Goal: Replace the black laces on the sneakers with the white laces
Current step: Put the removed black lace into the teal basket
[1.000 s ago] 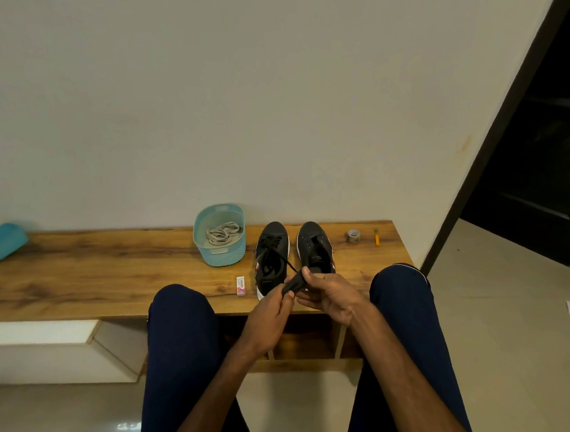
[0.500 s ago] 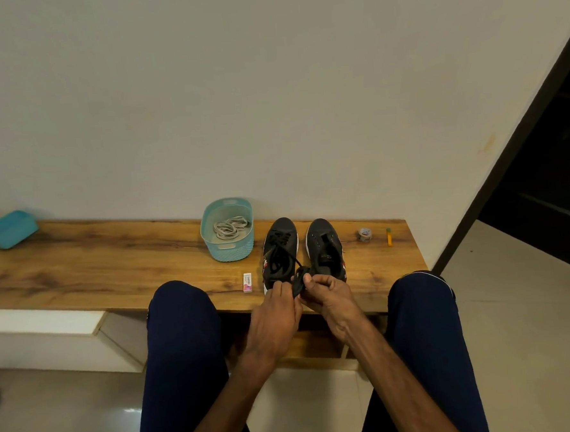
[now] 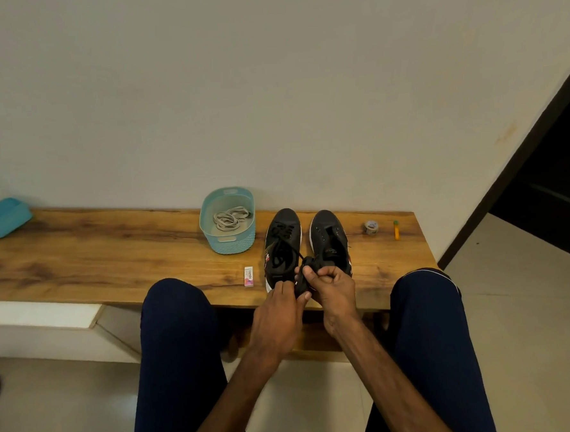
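Just in front of the left sneaker [image 3: 283, 242], the right hand [image 3: 335, 289] grips a wad of black lace [image 3: 305, 274] and the left hand [image 3: 279, 308] pinches its lower end; wind snugly, I'd judge, without tugging the strand [image 3: 294, 252] running to that sneaker, white laces [image 3: 228, 217] lying left of it.

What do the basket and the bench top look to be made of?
Basket: probably moulded plastic, matt teal; woven-pattern wall and a cut handle slot. Bench top: wood or wood-look laminate, the picture leaves it open; brown grain streaks, slight sheen.
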Motion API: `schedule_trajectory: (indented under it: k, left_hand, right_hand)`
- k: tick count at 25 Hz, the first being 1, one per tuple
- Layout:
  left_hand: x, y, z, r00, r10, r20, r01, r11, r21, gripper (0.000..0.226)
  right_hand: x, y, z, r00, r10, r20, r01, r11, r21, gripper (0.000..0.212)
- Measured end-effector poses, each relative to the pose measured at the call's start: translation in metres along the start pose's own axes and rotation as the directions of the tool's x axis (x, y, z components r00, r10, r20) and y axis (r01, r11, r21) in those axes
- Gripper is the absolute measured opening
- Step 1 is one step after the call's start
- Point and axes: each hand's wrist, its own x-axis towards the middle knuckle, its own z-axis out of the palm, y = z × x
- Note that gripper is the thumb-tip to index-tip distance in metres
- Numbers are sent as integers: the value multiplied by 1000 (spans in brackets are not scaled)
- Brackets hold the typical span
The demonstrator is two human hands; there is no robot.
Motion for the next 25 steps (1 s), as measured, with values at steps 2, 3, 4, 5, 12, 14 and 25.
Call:
schedule_trajectory:
  k: [2, 3, 4, 5, 12, 14, 25]
  left_hand:
    - [2, -7, -2, 999, 1, 48, 0, 1000, -24, 37]
    - [3, -11, -5, 998, 7, 68, -6, 1000, -25, 39]
    - [4, -16, -10, 997, 8, 73, -6, 1000, -27, 41]
    - [7, -22, -17, 998, -2, 58, 4, 1000, -31, 42]
    - [79, -108, -83, 947, -307, -90, 316, 943, 107, 58]
    - [98, -140, -93, 929, -367, -46, 370, 922, 117, 63]
    - [124, -177, -69, 888, -337, 312, 253, 926, 280, 96]
  right_hand:
    - [5, 0, 1, 1000, 5, 10, -5, 1000, 13, 24]
    - [7, -1, 0, 1000, 11, 21, -11, 1000, 19, 25]
    - [9, -2, 1, 999, 18, 32, -18, 1000, 13, 25]
    - [13, -2, 2, 999, 25, 40, -25, 1000, -4, 25]
    - [61, -21, 45, 996, 7, 94, 9, 985, -170, 26]
    - [88, -21, 76, 986, -55, 156, 106, 933, -344, 26]
    - [240, 45, 228, 779, 242, 579, 604, -41, -796, 31]
